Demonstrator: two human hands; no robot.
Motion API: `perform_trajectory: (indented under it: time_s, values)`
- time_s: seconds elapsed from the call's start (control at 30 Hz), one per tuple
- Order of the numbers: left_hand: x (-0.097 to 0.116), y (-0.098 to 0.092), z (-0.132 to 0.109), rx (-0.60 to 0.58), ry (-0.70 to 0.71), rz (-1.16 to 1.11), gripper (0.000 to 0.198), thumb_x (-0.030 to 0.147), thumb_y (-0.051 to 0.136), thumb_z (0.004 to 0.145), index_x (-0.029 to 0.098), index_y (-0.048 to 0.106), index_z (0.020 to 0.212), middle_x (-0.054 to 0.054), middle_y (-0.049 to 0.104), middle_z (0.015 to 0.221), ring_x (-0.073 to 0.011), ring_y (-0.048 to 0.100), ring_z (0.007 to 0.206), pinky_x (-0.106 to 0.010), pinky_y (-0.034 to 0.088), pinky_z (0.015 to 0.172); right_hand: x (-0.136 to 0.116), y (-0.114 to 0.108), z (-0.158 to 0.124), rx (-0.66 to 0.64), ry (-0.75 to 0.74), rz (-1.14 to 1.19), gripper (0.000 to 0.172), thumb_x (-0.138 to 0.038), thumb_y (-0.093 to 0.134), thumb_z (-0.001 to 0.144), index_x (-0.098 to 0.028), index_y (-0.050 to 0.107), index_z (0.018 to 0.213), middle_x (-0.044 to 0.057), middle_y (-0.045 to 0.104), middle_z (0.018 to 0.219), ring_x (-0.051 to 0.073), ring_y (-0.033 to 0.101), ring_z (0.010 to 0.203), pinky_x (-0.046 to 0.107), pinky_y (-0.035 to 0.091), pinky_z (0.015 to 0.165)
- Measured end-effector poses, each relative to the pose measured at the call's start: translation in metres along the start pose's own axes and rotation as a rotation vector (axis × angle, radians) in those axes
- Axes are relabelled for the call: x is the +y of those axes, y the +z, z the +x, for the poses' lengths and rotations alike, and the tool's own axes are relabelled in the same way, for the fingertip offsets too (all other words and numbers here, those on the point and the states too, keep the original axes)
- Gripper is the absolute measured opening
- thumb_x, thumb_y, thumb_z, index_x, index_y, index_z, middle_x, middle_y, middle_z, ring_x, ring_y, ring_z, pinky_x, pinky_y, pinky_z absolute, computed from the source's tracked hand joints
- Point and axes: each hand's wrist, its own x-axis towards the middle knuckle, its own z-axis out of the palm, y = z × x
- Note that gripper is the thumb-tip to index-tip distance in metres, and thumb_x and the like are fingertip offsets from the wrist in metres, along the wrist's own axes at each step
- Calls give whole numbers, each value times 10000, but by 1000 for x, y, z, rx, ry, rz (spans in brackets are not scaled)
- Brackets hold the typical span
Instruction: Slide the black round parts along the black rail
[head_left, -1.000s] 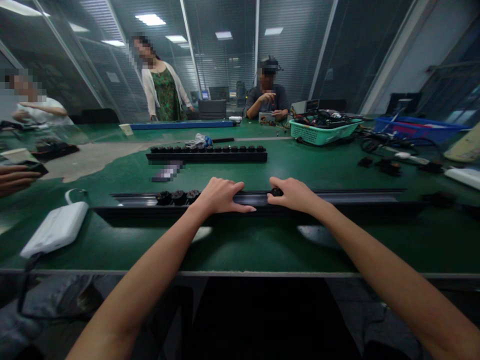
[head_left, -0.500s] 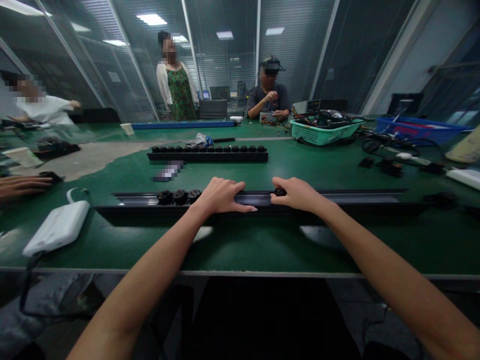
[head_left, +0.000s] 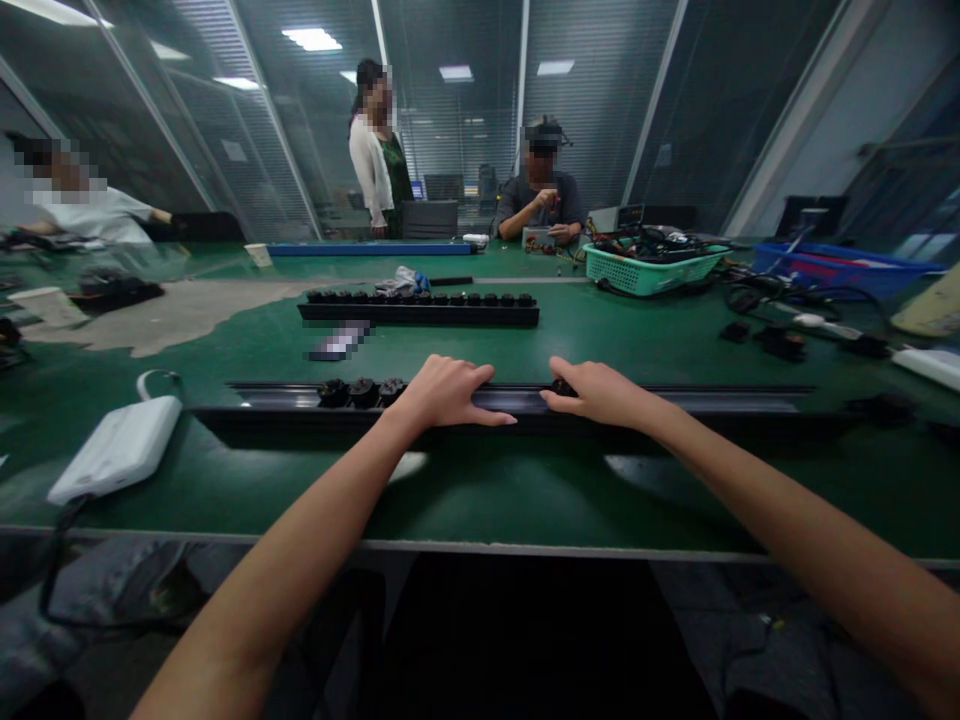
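Note:
A long black metal rail (head_left: 720, 402) with an open channel lies crosswise in front of me. Three round black modules (head_left: 364, 392) sit in its left part. Over the middle of the rail, my left hand (head_left: 450, 390) straddles the channel, thumb along the near edge and forefinger at the far one; its other fingers are hidden. To the right, my right hand (head_left: 589, 392) pinches a small round black module (head_left: 561, 386) at the channel, mostly covered by the fingers. Bare channel shows between the hands.
Farther back lies a second rail (head_left: 420, 314) filled with round modules, with a phone (head_left: 341, 341) before it. A white adapter box (head_left: 116, 450) is at left. A green basket (head_left: 652, 268) of cables, a blue tray (head_left: 840, 268) and loose black parts (head_left: 780, 343) are at right. Other people are around the table.
Both hands and the rail stay almost in place; the view has shifted slightly. The standing person at the back has turned and moved right.

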Motion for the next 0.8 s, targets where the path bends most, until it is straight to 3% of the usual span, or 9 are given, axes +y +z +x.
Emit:
perform_trajectory:
  time_s: [0.3,0.8]
  values:
    - [1,1,0,2,-11,2,822,894,280,725,199,634,983,-108,720,893,-265,671,795,-296,277,581,-1,15,-8,166,77,55,342,-547,407,902,-220,503,923,52,643,788,194,556,665,267,253,573]
    - [2,0,2,5,-14,8,817,898,278,721,194,631,941,-112,723,884,-261,668,774,-297,270,575,0,11,-9,201,129,81,279,-504,456,848,-234,524,867,15,573,692,168,485,611,261,235,559]
